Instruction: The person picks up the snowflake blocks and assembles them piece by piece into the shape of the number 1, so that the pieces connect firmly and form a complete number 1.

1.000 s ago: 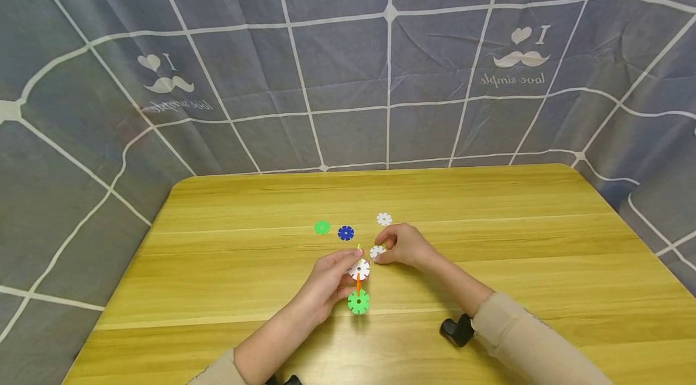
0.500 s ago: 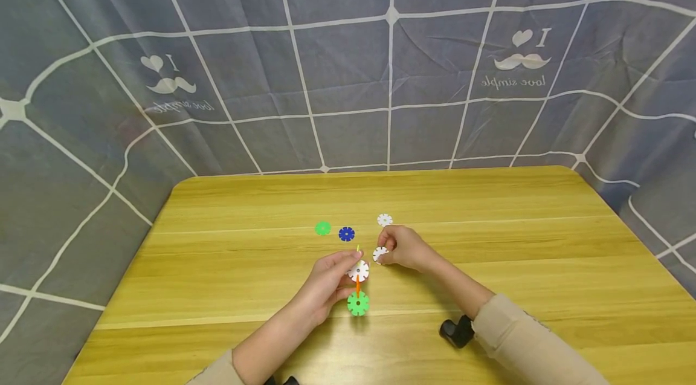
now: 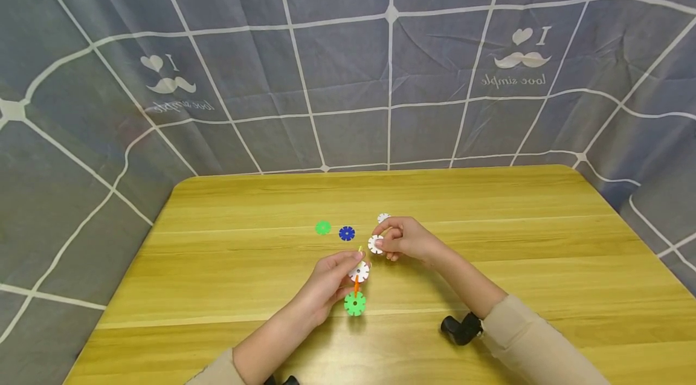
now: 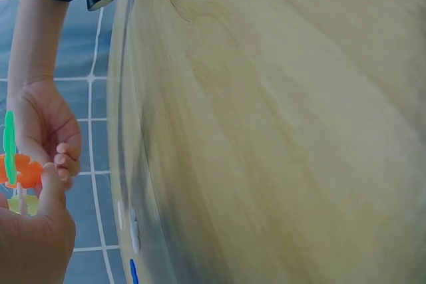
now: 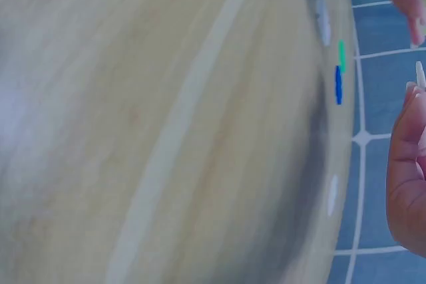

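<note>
My left hand (image 3: 331,282) pinches a small chain of notched plastic discs between thumb and fingers. A white disc (image 3: 359,272) faces up in it, with an orange disc (image 3: 356,286) seen edge-on and a green disc (image 3: 355,304) at the near end. A yellow disc (image 4: 25,205) also shows in the left wrist view, partly hidden by the thumb. Close by on the right, my right hand (image 3: 410,240) pinches a separate white notched disc (image 3: 375,245) by its edge. A small gap separates that disc from the chain.
On the wooden table (image 3: 244,276) beyond my hands lie a loose green disc (image 3: 323,228) and a blue disc (image 3: 347,233). Another white disc (image 3: 383,217) is partly covered by my right hand. A grey checked curtain (image 3: 348,71) hangs behind the table.
My right hand has moved slightly away from me, and the white disc it pinches is now raised and turned. The chain's green end has swung a little left; my left hand barely moved.
</note>
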The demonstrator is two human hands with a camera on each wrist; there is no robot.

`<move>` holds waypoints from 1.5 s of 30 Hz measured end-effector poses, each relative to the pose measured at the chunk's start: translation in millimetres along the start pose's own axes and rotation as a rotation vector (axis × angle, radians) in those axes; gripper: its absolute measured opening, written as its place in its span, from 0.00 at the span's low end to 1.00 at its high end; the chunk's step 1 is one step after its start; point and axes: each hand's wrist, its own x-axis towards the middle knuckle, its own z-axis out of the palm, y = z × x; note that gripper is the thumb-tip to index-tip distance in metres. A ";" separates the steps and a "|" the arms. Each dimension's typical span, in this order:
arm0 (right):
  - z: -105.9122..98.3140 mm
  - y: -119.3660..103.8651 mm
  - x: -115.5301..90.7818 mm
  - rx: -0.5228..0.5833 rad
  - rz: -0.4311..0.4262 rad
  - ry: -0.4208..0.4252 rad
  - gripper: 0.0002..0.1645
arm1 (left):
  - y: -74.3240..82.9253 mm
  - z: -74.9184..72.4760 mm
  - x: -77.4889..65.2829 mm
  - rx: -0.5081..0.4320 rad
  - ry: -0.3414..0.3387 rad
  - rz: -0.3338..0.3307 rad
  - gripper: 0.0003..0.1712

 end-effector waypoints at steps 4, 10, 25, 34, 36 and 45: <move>2.5 -6.9 -2.2 0.018 -0.020 -0.015 0.12 | -1.7 -1.3 -0.7 0.010 -0.015 0.003 0.24; 5.9 -15.2 -4.3 0.052 -0.043 -0.020 0.13 | -4.0 -2.5 -0.5 0.011 -0.038 0.014 0.24; 10.3 -24.5 -8.9 -0.001 -0.041 -0.007 0.15 | -4.3 -1.8 -3.2 0.014 -0.077 0.041 0.22; 3.7 -32.4 -11.5 -0.034 -0.090 -0.163 0.15 | -5.2 -1.8 -5.9 0.035 -0.091 0.065 0.23; 3.3 -33.6 -10.8 -0.031 -0.088 -0.184 0.14 | -5.5 -1.6 -6.5 0.041 -0.091 0.072 0.22; 6.8 -33.8 -9.3 0.000 -0.064 -0.213 0.10 | -7.2 -0.2 -9.2 0.049 -0.053 0.082 0.21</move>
